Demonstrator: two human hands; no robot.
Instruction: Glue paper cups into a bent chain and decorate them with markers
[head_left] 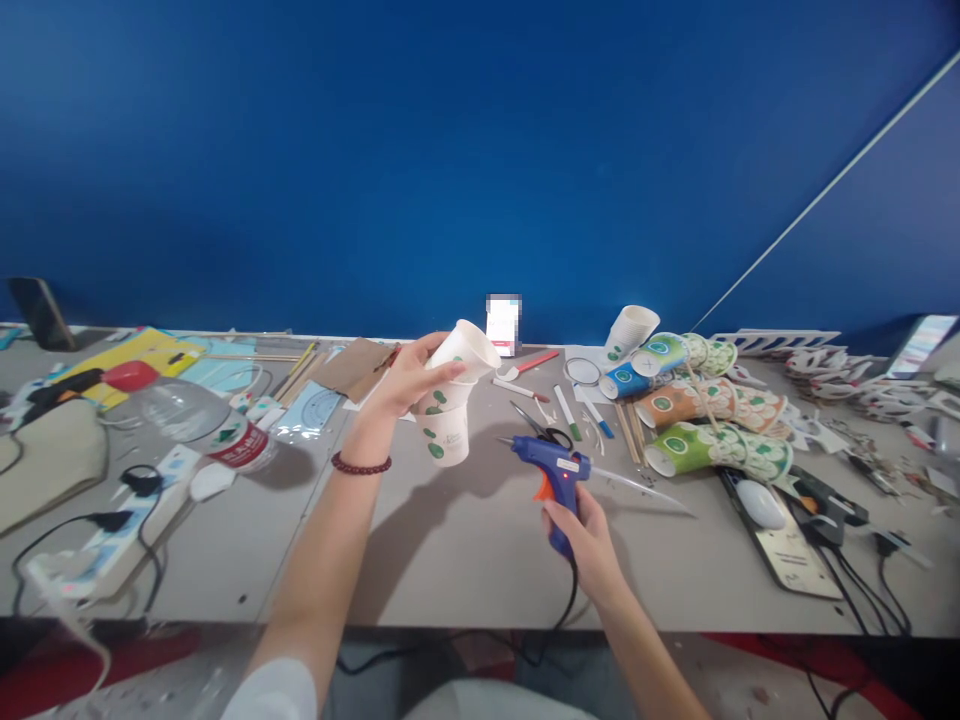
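My left hand [409,378] is wrapped round white paper cups [448,430] printed with green leaves, held tilted above the table. They seem to be two cups joined end to end, the upper one with its mouth toward the upper right. In my right hand [589,540] is a blue hot glue gun [551,462] with an orange trigger. Its nozzle points left toward the cups, apart from them. A clear glue stick [637,485] sticks out of its back, and a small red light shows on its side.
Scissors [551,435], markers [568,412] and a red-handled tool [536,365] lie behind the glue gun. Decorated cup assemblies [697,445] and stacked white cups [631,330] stand right. On the left are a plastic bottle [202,425] and a power strip [139,530]. The gun's cord [566,610] hangs over the front edge.
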